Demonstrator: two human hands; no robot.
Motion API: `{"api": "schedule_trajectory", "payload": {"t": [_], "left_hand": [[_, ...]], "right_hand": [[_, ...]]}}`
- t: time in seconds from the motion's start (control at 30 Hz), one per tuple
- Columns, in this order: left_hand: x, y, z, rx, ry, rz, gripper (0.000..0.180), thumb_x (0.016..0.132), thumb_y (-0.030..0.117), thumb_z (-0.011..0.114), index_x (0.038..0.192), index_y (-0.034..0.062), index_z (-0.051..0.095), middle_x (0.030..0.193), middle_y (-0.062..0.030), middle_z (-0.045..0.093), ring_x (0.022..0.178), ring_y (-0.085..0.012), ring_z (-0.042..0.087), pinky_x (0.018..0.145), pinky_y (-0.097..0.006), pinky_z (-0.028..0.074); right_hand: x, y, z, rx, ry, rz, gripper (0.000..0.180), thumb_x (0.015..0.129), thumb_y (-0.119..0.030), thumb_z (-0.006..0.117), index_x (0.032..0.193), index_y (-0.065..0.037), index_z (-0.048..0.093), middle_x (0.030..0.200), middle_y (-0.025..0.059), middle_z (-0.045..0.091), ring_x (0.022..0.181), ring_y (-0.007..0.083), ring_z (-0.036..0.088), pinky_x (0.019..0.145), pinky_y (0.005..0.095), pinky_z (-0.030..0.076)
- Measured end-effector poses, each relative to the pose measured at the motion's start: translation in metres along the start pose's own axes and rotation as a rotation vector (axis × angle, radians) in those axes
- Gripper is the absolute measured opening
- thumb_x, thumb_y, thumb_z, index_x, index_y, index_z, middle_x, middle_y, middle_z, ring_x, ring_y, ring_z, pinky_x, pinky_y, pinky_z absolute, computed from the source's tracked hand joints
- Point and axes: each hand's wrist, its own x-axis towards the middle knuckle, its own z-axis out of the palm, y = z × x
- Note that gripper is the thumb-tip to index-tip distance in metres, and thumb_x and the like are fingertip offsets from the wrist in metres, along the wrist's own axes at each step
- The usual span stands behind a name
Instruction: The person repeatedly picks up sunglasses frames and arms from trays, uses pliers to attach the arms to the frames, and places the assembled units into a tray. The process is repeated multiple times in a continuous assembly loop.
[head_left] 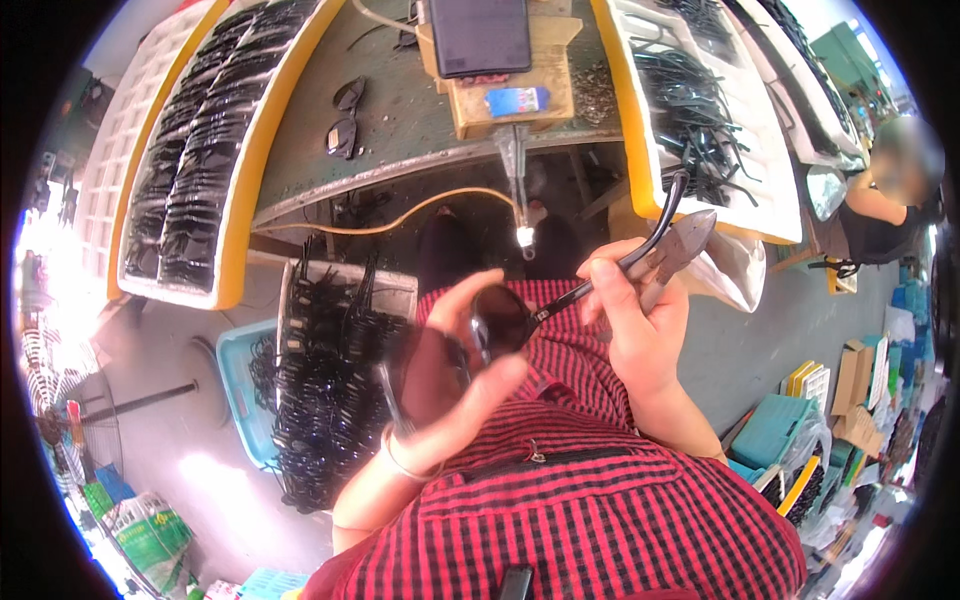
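Observation:
In front of my lap is a pair of black sunglasses [498,322] with dark lenses, partly blurred. My left hand [462,412] is closed around the front of the frame, its thumb and fingers at the lenses. My right hand [640,335] pinches one black temple arm [578,294] of these sunglasses near the hinge. The same hand also holds metal cutting pliers [684,240], their jaws pointing up and right. A curved black piece beside the jaws looks like the temple's ear end. The pliers' handles are mostly hidden in the palm.
Ahead stands a workbench [395,170] with another pair of sunglasses [345,118] on it. White trays with yellow sides hold rows of dark lenses [190,160] at left and black temple arms [690,115] at right. A crate of black frames [335,400] stands by my left side. A co-worker [880,215] sits far right.

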Motion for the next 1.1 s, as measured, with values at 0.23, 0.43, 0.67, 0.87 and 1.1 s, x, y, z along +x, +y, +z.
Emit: {"api": "schedule_trajectory", "payload": {"t": [0.23, 0.43, 0.67, 0.87, 1.1], "left_hand": [[0.036, -0.048, 0.001, -0.054, 0.141, -0.054, 0.034, 0.095, -0.004, 0.041, 0.129, -0.0022, 0.042, 0.113, -0.0184, 0.060, 0.101, -0.0254, 0.064, 0.086, -0.035, 0.057], [0.059, -0.075, -0.006, -0.098, 0.145, -0.055, 0.043, 0.094, -0.006, 0.038, 0.136, 0.0005, 0.038, 0.121, -0.0191, 0.055, 0.108, -0.0265, 0.061, 0.096, -0.039, 0.053], [0.071, -0.069, 0.003, -0.074, 0.150, 0.030, 0.043, 0.093, -0.007, 0.041, 0.136, 0.0007, 0.041, 0.121, -0.0162, 0.056, 0.109, -0.0213, 0.059, 0.096, -0.037, 0.052], [0.073, -0.071, 0.007, -0.136, 0.137, 0.015, 0.044, 0.092, -0.007, 0.040, 0.135, -0.0002, 0.041, 0.122, -0.0160, 0.055, 0.108, -0.0211, 0.060, 0.095, -0.036, 0.052], [0.073, -0.064, 0.005, -0.184, 0.156, -0.050, 0.045, 0.092, -0.005, 0.039, 0.136, -0.0005, 0.041, 0.122, -0.0174, 0.055, 0.108, -0.0247, 0.061, 0.096, -0.039, 0.052]], "right_hand": [[0.002, 0.058, -0.010, -0.092, 0.040, 0.133, 0.012, 0.096, -0.012, 0.060, 0.099, 0.000, 0.062, 0.081, 0.0039, 0.064, 0.073, 0.0107, 0.064, 0.067, 0.0241, 0.051], [0.015, 0.096, -0.018, 0.145, 0.086, 0.338, 0.018, 0.097, -0.015, 0.057, 0.105, 0.000, 0.059, 0.092, 0.0125, 0.068, 0.080, 0.0204, 0.069, 0.072, 0.0301, 0.055], [0.025, 0.099, -0.014, 0.328, 0.174, 0.332, 0.019, 0.098, -0.016, 0.056, 0.106, 0.001, 0.057, 0.092, 0.0158, 0.067, 0.081, 0.0241, 0.069, 0.074, 0.0340, 0.057], [0.021, 0.093, -0.018, 0.343, 0.202, 0.338, 0.019, 0.098, -0.016, 0.055, 0.107, 0.001, 0.056, 0.095, 0.0170, 0.067, 0.084, 0.0260, 0.070, 0.075, 0.0356, 0.058], [0.020, 0.095, -0.019, 0.337, 0.173, 0.303, 0.019, 0.098, -0.015, 0.054, 0.107, 0.002, 0.055, 0.096, 0.0186, 0.067, 0.087, 0.0280, 0.070, 0.078, 0.0383, 0.058]]}}
